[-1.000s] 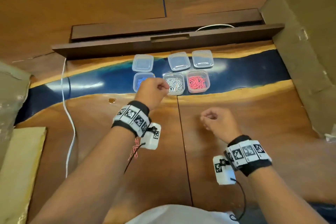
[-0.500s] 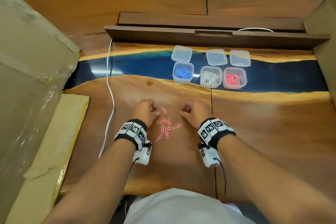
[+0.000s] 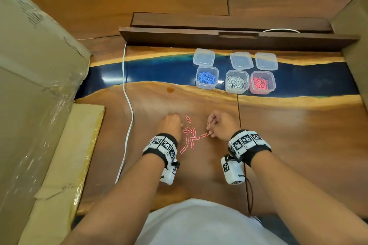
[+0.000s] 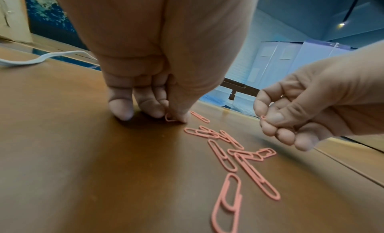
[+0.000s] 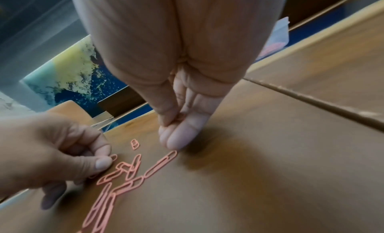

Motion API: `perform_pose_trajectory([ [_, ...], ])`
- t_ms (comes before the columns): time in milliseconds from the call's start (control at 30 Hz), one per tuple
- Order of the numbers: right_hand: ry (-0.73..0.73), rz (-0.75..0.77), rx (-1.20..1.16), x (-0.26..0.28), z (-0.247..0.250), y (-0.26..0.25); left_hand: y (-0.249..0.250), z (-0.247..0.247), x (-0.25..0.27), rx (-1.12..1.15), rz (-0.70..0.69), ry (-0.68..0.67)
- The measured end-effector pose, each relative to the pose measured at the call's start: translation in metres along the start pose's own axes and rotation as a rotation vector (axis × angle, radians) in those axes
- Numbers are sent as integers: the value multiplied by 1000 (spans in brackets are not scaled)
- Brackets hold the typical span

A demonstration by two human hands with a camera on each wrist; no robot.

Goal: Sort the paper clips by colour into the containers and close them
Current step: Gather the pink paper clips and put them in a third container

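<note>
Pinched between your left hand's (image 3: 169, 126) thumb and fingertips (image 4: 122, 110) was one pink clip (image 4: 170, 118), pressed right down against the wooden table (image 3: 298, 135) — fingers curled tight, the little finger resting on the wood. Your right hand (image 3: 221, 127) hovered just above the surface, thumb and forefinger closed on another pink clip (image 4: 263, 117), the other fingers curled under, and its lowest fingertip sat right at the end of one loose clip (image 5: 166, 160).

Between the two hands lay the loose pink clips (image 3: 190, 137) in a small scatter, some crossing each other, one lying a little apart on the far side (image 3: 187, 118).

Further back, on the blue strip of the table, stood three open containers in a row — the blue clips (image 3: 206, 77) on the left, the silver clips (image 3: 236, 82) in the middle, the pink container (image 3: 262, 83) on the right. Behind each one sat a clear lid (image 3: 204, 57), lying flat and apart from its tub.

A white cable (image 3: 127, 105) ran down the table on your left, beside a cardboard box (image 3: 35, 77).
</note>
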State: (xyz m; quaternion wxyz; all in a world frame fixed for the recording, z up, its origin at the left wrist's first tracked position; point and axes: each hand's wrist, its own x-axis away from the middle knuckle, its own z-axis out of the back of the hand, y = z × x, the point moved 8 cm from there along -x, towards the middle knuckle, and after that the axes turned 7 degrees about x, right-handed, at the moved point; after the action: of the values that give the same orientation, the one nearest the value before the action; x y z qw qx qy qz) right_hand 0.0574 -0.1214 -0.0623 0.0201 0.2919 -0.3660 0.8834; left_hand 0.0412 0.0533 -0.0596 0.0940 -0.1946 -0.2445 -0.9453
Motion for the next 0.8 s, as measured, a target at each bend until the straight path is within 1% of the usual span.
perform_pose_trajectory([
  [33, -22, -6, -79, 4, -3, 3, -1, 3, 1, 6, -12, 16],
  [100, -90, 20, -64, 11, -10, 2, -6, 7, 2, 137, 1, 31],
  [167, -113, 83, 124, 16, -13, -2, -14, 6, 0, 367, 35, 6],
  [233, -93, 146, 304, 18, -15, -6, -17, 1, -3, 592, 70, -56],
  [333, -62, 228, 482, 21, -18, -12, -16, -2, -1, 928, 186, -152],
  [400, -47, 243, 560, 21, -18, -12, -11, -3, 3, 1194, 254, -224],
  [433, -36, 237, 571, 21, -17, -13, -9, -4, 4, 1292, 278, -245],
  [500, -56, 209, 598, 19, -17, -14, -9, -3, 3, 1368, 301, -244],
  [567, -115, 167, 669, 17, -23, -14, -12, -4, -1, 1317, 315, -218],
  [633, -166, 136, 742, 17, -27, -15, -13, 0, -8, 1132, 292, -169],
  [667, -183, 132, 774, 17, -29, -15, -11, 5, -12, 975, 235, -137],
  [733, -212, 131, 825, 18, -33, -17, 2, 16, -19, 624, 29, -86],
  [800, -222, 127, 828, 19, -36, -17, 17, 19, -22, 331, -161, -82],
])
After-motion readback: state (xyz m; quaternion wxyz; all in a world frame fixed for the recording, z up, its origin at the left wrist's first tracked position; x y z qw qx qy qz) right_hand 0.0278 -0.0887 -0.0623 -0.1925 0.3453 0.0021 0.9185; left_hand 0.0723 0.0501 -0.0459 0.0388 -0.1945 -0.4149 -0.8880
